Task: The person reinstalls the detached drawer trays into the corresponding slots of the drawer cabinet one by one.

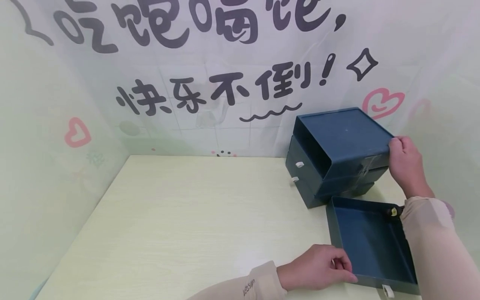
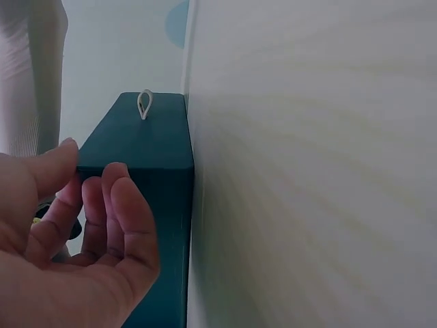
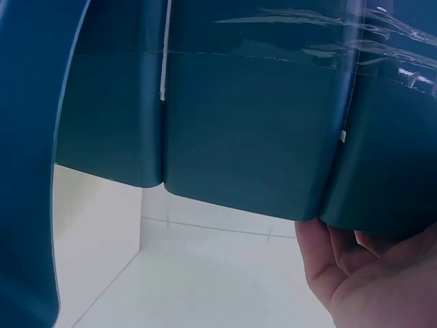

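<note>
Evidently mid-handling, you pinch the near left corner of the loose blue drawer [image 1: 369, 250] between thumb and fingers of your left hand [image 1: 316, 267], at the lower right of the frame, where the drawer rests on the pale tabletop [image 1: 187, 221], its white loop [image 1: 388, 291] toward you. Your right hand [image 1: 408, 166] grips the right-hand top corner of the stacked drawer unit [image 1: 345, 129], right of centre, the unit's top slot gaping. A small dark object [image 1: 393, 212] with a yellow mark shows at the drawer's far right corner, partly hidden by your right sleeve [image 1: 435, 237]. By the look of it, the step in hand is steadying the unit while you manage the drawer; the next move seems to call for a firm right hold and a level drawer.
</note>
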Available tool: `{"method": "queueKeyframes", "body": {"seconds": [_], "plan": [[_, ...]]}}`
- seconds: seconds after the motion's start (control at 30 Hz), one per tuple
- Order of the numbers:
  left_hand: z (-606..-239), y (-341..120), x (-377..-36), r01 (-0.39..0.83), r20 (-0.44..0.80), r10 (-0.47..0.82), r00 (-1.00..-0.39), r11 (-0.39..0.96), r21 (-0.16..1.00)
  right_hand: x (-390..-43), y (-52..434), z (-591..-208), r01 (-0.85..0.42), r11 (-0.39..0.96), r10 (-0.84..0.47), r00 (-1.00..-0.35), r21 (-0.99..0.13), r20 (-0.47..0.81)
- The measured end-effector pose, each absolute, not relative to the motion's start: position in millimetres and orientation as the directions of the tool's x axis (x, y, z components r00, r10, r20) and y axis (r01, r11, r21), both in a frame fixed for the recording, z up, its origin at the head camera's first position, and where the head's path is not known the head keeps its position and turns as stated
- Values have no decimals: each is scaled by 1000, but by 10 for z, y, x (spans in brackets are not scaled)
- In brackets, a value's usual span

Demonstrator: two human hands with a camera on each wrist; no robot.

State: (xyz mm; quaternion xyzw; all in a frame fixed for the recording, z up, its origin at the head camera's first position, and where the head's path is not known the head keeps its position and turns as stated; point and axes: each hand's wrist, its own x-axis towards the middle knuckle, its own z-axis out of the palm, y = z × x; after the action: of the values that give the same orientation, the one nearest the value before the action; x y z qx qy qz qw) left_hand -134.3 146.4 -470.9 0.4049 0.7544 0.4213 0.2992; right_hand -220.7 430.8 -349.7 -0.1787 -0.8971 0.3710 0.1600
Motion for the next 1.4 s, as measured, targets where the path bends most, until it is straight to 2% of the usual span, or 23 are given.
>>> {"method": "queueKeyframes", "body": {"seconds": [0.2,0.73,0.97,1.2,1.4], "plan": [[-4706,1444,-1330,392,-115,863,-491,337,856,-2192,4315,-3509,195,668,424,-893,-718,152],[-4685,1191,-1321,319,-127,876,-465,299,899,-2185,4291,-3499,194,667,416,-898,-720,144],[-4661,1064,-1332,330,-115,888,-444,282,901,-2191,4309,-3504,189,673,409,-900,-715,148],[-4643,967,-1343,328,-120,873,-472,301,896,-2188,4322,-3504,198,667,413,-900,-718,136],[-4609,901,-1345,417,-90,870,-485,320,851,-2210,4336,-3500,192,674,410,-901,-713,145]]}}
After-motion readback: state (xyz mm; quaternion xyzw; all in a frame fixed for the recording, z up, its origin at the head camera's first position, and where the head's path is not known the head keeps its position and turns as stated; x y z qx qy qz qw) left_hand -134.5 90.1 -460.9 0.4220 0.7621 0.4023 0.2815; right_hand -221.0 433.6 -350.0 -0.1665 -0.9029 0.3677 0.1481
